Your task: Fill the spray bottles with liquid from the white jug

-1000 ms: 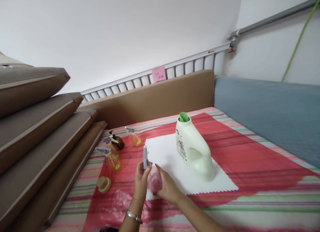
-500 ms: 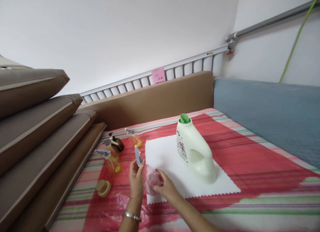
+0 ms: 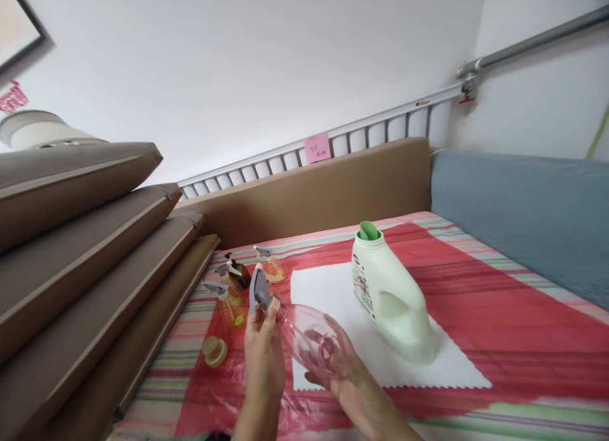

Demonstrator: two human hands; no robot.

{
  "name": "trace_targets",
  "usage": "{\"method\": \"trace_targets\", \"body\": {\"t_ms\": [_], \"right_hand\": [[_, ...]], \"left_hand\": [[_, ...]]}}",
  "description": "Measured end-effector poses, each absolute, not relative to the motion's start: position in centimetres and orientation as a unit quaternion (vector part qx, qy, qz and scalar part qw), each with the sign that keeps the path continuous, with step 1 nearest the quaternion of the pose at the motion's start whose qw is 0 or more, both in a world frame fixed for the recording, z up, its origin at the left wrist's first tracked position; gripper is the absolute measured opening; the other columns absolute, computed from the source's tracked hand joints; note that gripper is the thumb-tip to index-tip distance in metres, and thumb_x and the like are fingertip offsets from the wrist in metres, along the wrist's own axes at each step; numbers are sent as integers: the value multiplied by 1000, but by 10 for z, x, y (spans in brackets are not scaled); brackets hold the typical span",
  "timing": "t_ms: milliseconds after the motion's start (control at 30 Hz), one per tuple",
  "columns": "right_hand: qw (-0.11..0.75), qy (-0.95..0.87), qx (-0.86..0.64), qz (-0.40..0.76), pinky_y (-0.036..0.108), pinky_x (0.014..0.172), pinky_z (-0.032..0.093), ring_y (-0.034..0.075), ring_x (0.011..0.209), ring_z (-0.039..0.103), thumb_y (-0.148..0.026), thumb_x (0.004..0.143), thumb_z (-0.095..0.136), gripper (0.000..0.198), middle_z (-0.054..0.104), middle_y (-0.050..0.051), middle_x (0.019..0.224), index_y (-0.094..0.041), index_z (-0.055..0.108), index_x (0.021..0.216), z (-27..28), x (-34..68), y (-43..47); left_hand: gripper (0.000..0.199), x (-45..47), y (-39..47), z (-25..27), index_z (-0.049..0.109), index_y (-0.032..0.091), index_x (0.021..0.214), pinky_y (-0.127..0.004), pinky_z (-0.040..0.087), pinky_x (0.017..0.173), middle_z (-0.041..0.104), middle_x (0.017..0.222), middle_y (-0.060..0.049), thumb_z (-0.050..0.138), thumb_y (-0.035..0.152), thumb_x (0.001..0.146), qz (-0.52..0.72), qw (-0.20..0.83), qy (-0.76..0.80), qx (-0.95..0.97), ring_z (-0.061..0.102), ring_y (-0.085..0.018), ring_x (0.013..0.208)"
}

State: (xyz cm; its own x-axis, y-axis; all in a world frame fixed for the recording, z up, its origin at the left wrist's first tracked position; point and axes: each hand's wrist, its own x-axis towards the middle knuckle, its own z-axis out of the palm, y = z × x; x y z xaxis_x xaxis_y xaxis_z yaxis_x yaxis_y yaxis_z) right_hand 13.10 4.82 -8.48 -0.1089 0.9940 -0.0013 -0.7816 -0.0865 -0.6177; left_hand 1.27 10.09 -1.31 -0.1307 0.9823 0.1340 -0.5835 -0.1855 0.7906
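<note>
a pink see-through spray bottle (image 3: 309,330) is held up in both hands above the near left part of a white mat (image 3: 323,282) with a zigzag edge. it is tilted well over, its neck to the upper left and its base to the lower right, and a grey spray head (image 3: 259,290) sits at the neck. the left hand (image 3: 264,352) has its fingers pinched closed around the neck, just under the spray head. the right hand (image 3: 352,377) cups the lower end, its fingers parted as wide as the bottle and curved against it. to the right a pale green jug (image 3: 402,308) stands upright on the mat, with a green cup (image 3: 368,230) set in its mouth. left of the hands lies a yellowish cap (image 3: 215,351), and beyond it are a yellow spray bottle (image 3: 233,306), a dark brown bottle (image 3: 242,275) and an orange spray bottle (image 3: 275,269); one more grey-headed bottle is partly hidden among them. a red plastic sheet (image 3: 457,295) lies under the mat, over a striped cloth (image 3: 164,365). stacked cushions (image 3: 95,231) rise at the far left, and a pink note (image 3: 317,148) hangs on the radiator (image 3: 266,166) behind.
</note>
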Motion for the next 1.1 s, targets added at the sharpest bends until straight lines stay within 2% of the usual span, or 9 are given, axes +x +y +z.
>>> {"method": "trace_targets", "body": {"t_ms": [267,433,533,633,700,833,900,1000,1100], "right_hand": [[708,-276,-305,574,49,78,50,32,104,55,-46,50,81,82,44,9,126,-40,38,120,-59,149,9],[740,-263,-299,542,46,73,51,31,102,54,-46,41,85,92,40,9,127,-42,36,118,-53,150,-3],[734,-252,-287,561,46,73,50,31,99,57,-47,40,85,93,44,9,125,-42,36,119,-58,151,-7],[691,-230,-279,625,40,61,51,28,87,62,-51,41,83,98,54,9,116,-41,32,125,-57,154,-11],[632,-208,-275,694,33,48,50,27,75,65,-60,49,76,96,61,9,106,-38,29,129,-51,157,-16],[508,-145,-257,809,21,42,46,15,51,64,-71,69,51,68,68,6,80,-24,48,117,-38,164,-26],[501,-133,-236,822,20,46,48,15,57,66,-71,71,48,61,69,4,77,-24,54,110,-40,165,-27],[552,-188,-200,787,27,59,53,21,84,67,-65,69,58,56,69,5,91,-30,54,112,-50,165,-29],[572,-244,-180,762,35,71,53,25,97,63,-50,60,74,64,67,5,100,-33,52,117,-57,162,-34]], "left_hand": [[24,13,67,10,64,22,76,-21,45,70,61,75,3,79,21,57,683,592,261,339,55,-9,69],[30,15,55,17,64,21,85,-27,45,78,62,82,0,78,26,59,662,581,275,385,58,-13,79],[33,16,51,17,64,23,87,-28,45,82,63,81,1,77,33,58,657,562,290,410,59,-14,81],[39,17,48,17,64,26,88,-31,44,86,65,87,0,78,39,55,654,556,302,415,60,-17,87],[40,17,47,17,64,27,90,-31,45,85,65,85,0,78,40,54,648,552,305,427,60,-17,85],[40,18,45,21,65,25,88,-35,47,84,64,78,0,79,40,53,624,559,299,457,61,-19,81],[39,18,44,25,66,23,84,-38,47,86,66,81,-2,79,41,52,614,567,297,463,62,-21,82],[37,16,43,30,67,21,81,-38,46,88,67,83,-4,79,41,53,610,564,297,470,63,-22,85],[38,10,43,31,67,22,81,-40,45,90,68,84,-4,79,43,52,620,556,299,466,63,-25,88]]}}
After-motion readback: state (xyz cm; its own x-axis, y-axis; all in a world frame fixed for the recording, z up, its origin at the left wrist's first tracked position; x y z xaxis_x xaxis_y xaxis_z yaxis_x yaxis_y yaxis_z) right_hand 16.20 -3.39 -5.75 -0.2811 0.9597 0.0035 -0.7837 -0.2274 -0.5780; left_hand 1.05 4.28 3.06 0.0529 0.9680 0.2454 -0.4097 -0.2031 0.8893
